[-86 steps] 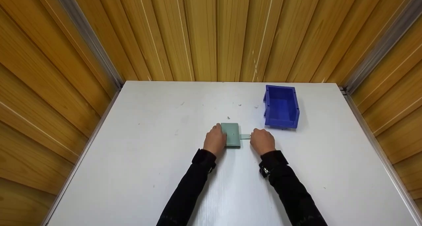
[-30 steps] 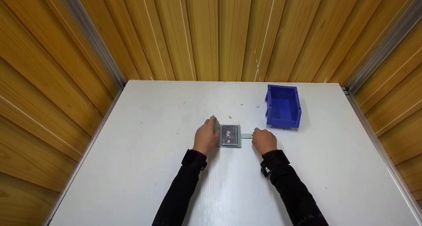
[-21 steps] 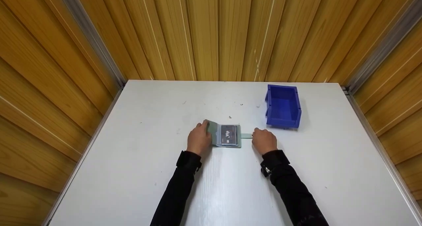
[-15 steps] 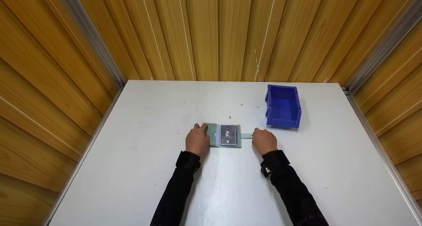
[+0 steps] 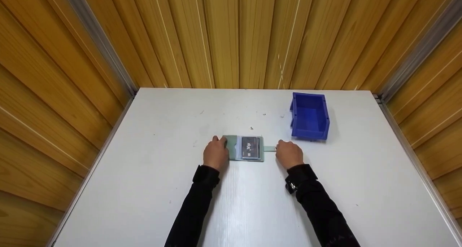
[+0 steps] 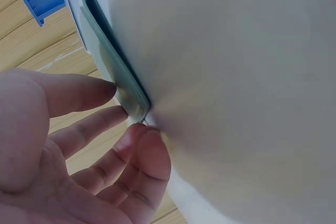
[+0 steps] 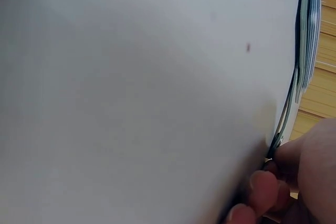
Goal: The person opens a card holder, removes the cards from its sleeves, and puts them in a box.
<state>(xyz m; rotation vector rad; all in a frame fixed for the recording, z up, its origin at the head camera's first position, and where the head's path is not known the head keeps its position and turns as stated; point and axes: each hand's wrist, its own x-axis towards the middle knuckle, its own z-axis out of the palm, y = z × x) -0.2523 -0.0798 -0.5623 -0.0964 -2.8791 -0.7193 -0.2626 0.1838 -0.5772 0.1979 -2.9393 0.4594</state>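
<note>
A pale green card holder (image 5: 232,148) lies unfolded on the white table in the head view. A dark card (image 5: 249,148) marked "Vip" shows in a clear sleeve on its right half. My left hand (image 5: 216,154) holds the left edge of the cover; in the left wrist view the thumb and a finger touch the cover (image 6: 107,56) while other fingers curl at its corner. On the other side, my right hand (image 5: 290,155) pinches the end of the narrow strap (image 5: 269,149). The right wrist view shows the strap (image 7: 287,108) running into those fingers, its tip hidden.
A blue plastic bin (image 5: 309,116) stands on the white table (image 5: 173,131) at the back right, beyond my right hand. Wood-patterned panels (image 5: 231,38) rise behind the table and along both sides.
My left hand has turned the cover over to the left and laid it flat, uncovering the card. It has barely moved in the last half second. The right hand has kept its pinch on the strap.
</note>
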